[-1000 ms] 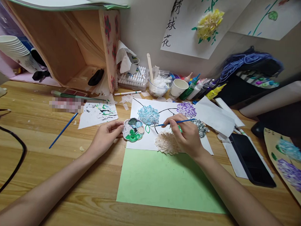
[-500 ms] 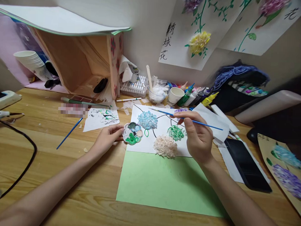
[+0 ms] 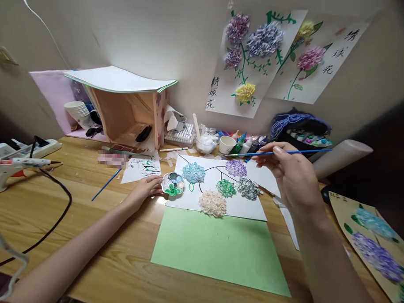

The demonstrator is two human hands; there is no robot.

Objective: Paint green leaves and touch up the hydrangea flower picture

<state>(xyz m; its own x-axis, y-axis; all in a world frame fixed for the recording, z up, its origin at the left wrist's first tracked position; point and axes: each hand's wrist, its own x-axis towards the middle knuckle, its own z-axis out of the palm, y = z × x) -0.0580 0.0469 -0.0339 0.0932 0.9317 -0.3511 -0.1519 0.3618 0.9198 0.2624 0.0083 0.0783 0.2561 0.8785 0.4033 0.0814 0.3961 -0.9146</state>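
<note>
My left hand (image 3: 150,186) pinches the left rim of a small flower-shaped paint palette (image 3: 173,185), with green, white and dark paint in its wells. The palette overlaps the left edge of a white sheet (image 3: 182,201). My right hand (image 3: 292,174) grips a paintbrush (image 3: 304,151) by its blue handle, raised above the sheet's right side with the tip pointing left. On the sheet are raised flower heads: blue (image 3: 193,173), purple (image 3: 236,167), green (image 3: 226,187), grey (image 3: 249,189) and cream (image 3: 212,203). Dark stems and one green leaf outline (image 3: 191,187) are painted between them.
Under the white sheet lies green paper (image 3: 218,253). Behind are a bowl (image 3: 206,143), a paper cup (image 3: 227,145) and paint bottles (image 3: 245,146). Leftward are a paint-smeared paper (image 3: 140,169), another blue brush (image 3: 106,184) and a glue gun (image 3: 16,167) with a black cord.
My right hand has lifted the brush up and to the right, away from the flowers, uncovering the purple and grey ones. My left hand stays at the palette. The camera view has tilted upward.
</note>
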